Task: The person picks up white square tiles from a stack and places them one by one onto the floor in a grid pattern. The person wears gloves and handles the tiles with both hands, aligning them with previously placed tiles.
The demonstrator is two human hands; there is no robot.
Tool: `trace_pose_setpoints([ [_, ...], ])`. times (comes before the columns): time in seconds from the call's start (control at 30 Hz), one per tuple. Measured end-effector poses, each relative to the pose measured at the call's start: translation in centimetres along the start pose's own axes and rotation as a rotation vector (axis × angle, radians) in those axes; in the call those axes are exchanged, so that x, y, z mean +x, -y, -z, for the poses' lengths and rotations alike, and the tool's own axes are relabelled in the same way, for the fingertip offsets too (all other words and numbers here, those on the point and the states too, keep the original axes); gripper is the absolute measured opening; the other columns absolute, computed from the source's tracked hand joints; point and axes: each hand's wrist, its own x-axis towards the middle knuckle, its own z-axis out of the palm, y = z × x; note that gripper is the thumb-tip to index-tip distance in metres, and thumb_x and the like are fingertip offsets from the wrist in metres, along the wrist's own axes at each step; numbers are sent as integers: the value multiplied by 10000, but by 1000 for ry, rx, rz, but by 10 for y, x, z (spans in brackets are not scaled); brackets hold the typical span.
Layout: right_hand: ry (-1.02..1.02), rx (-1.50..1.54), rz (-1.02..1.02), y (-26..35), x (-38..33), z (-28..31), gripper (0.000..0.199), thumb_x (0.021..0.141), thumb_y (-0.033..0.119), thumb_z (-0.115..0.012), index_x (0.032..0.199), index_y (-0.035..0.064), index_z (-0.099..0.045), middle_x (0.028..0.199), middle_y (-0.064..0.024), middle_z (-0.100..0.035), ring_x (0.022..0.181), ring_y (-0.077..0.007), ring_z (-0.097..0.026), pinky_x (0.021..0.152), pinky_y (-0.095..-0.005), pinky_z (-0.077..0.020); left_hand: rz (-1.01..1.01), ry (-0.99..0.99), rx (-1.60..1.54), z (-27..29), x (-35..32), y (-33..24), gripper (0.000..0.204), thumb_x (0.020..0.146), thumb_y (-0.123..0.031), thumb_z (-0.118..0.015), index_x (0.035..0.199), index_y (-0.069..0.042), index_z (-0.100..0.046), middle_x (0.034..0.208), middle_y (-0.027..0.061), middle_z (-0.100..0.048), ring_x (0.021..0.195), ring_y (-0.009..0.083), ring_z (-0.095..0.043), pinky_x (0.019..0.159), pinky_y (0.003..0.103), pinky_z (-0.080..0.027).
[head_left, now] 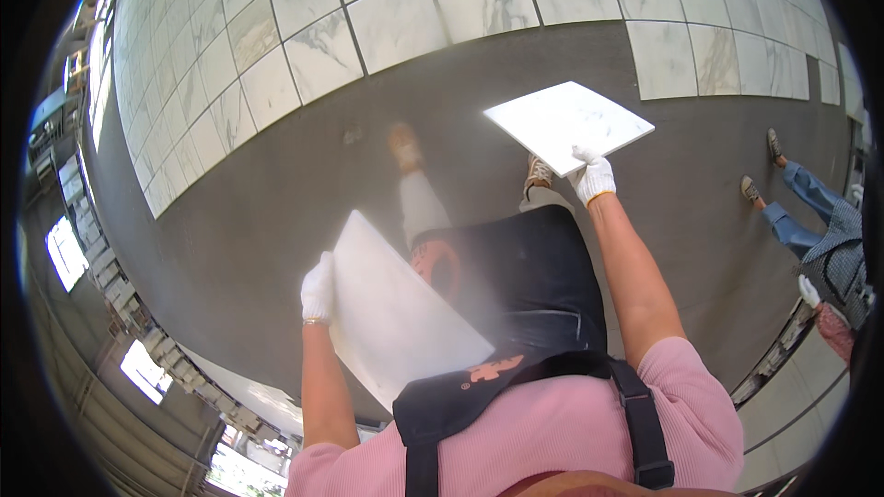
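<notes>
Two gloved hands each grip a white tile [569,124], lower tile [396,313] partly hidden.

Smooth marble-look tiles [566,124], white cloth gloves [592,175], matt grey floor [276,202].

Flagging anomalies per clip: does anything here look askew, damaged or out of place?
Nothing looks damaged. The gloved left hand and gloved right hand each hold a white marbled square tile, both tilted. The laid marble tile floor stops at bare grey screed, unfinished rather than odd.
</notes>
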Motion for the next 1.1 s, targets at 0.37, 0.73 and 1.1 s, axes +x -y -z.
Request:
trace_pose_setpoints([
  [0.37, -40, 124, 108, -76, 153, -84, 386, 861, -21, -680, 1237, -48, -594, 1153, -148, -687, 1022, -285, -706, 833, -383, -638, -71, 56, 289, 85, 122, 17, 613, 1031, -525, -488, 894, 39, -684, 721, 111, -608, 709, 178, -503, 695, 381, -435],
  [0.73, -138, -30, 133, -185, 242, -73, 326, 801, 41, -787, 1102, -70, -727, 1061, -141, -723, 966, -274, -672, 912, -369, -521, -15, 64, 381, 89, 148, 60, 658, 1046, -522, -460, 809, 73, -611, 672, 157, -563, 660, 214, -435, 651, 432, -401],
  [1.1, -100, 590, -22, -193, 263, -15, 504, 890, 125, -747, 1348, 3, -573, 1379, -163, -619, 1267, -374, -582, 1112, -546, -458, 46, 20, 368, 87, 157, 65, 646, 1063, -504, -486, 770, 62, -594, 652, 51, -492, 680, 146, -393, 615, 382, -370],
])
